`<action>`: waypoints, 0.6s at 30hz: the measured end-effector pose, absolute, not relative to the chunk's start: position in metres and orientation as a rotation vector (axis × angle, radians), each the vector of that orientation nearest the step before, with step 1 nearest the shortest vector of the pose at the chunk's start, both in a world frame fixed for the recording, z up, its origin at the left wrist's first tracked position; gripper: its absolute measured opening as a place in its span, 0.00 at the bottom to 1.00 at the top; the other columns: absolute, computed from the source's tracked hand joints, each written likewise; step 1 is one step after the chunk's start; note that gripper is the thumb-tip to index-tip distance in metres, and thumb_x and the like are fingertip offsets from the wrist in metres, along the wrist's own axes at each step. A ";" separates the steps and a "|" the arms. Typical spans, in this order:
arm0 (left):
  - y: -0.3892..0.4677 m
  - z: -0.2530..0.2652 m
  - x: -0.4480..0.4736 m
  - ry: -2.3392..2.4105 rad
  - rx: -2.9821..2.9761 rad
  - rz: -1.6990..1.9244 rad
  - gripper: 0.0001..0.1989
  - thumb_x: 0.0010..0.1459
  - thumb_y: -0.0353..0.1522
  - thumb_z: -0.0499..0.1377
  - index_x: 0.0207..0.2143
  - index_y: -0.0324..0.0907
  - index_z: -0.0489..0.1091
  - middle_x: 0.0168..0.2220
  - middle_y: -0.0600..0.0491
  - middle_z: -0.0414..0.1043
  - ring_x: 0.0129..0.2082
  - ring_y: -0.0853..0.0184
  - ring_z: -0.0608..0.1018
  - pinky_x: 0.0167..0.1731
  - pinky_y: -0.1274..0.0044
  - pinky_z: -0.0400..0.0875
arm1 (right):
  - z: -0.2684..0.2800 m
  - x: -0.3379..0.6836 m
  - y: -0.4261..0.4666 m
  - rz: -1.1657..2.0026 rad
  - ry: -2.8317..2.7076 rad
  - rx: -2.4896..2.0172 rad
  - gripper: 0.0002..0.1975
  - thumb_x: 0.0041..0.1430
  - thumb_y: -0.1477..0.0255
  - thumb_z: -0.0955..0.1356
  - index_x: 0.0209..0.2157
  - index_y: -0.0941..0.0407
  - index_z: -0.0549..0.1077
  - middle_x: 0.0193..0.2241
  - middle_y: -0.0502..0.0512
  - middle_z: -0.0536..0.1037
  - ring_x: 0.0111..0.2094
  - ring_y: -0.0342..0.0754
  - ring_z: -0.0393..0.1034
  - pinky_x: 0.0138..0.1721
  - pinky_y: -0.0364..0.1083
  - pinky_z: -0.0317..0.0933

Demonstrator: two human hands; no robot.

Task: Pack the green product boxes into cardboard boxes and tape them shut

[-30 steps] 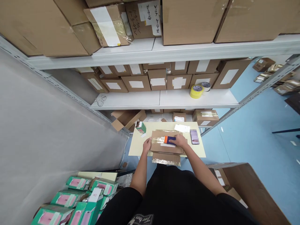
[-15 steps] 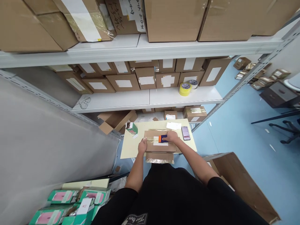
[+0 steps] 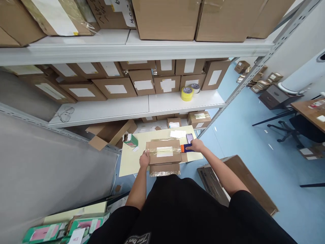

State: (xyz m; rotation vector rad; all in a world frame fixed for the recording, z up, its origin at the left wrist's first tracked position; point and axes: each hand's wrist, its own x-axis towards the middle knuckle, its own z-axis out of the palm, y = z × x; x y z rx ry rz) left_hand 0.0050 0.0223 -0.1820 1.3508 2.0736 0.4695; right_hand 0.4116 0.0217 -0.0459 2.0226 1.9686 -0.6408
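Touching the box (image 3: 164, 152) below mid-frame with the left hand (image 3: 144, 159), hard to tell if gripping, and clasping the dispenser (image 3: 186, 148) at the box's right end in the right hand (image 3: 197, 145), nearer than the phone (image 3: 189, 138) and, right of upper centre, tape (image 3: 187, 94).

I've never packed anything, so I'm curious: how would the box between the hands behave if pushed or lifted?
The box would probably keep its shape, as its cardboard edges look straight. Lying on a flat side, it should slide rather than roll. The shiny tape across its top may feel slick. The contents are hidden, so I can't judge weight.
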 end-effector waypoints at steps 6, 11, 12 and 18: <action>0.025 -0.185 0.005 2.081 1.459 0.355 0.25 0.71 0.45 0.47 0.54 0.39 0.73 0.47 0.34 0.81 0.50 0.46 0.81 0.49 0.64 0.70 | -0.050 0.456 0.006 -0.625 1.836 2.171 0.25 0.54 0.46 0.74 0.32 0.57 0.81 0.35 0.64 0.84 0.39 0.56 0.79 0.36 0.45 0.64; 0.025 -0.186 0.000 2.083 1.481 0.345 0.25 0.72 0.45 0.45 0.53 0.39 0.74 0.47 0.34 0.81 0.50 0.46 0.81 0.49 0.64 0.71 | -0.058 0.448 0.003 -0.600 1.786 2.206 0.26 0.54 0.47 0.75 0.37 0.58 0.81 0.38 0.66 0.84 0.40 0.55 0.80 0.39 0.45 0.66; 0.024 -0.185 -0.004 2.088 1.490 0.336 0.25 0.72 0.45 0.45 0.53 0.39 0.74 0.47 0.35 0.81 0.50 0.47 0.81 0.48 0.65 0.71 | -0.060 0.443 0.004 -0.595 1.776 2.200 0.27 0.54 0.47 0.75 0.38 0.58 0.81 0.39 0.66 0.84 0.41 0.55 0.80 0.40 0.45 0.67; 0.020 -0.180 -0.037 2.151 1.468 0.287 0.24 0.71 0.43 0.47 0.51 0.38 0.76 0.46 0.35 0.81 0.49 0.46 0.82 0.47 0.65 0.72 | -0.080 0.394 0.018 -0.580 1.835 2.171 0.28 0.55 0.50 0.75 0.45 0.60 0.81 0.45 0.71 0.83 0.47 0.59 0.79 0.43 0.47 0.69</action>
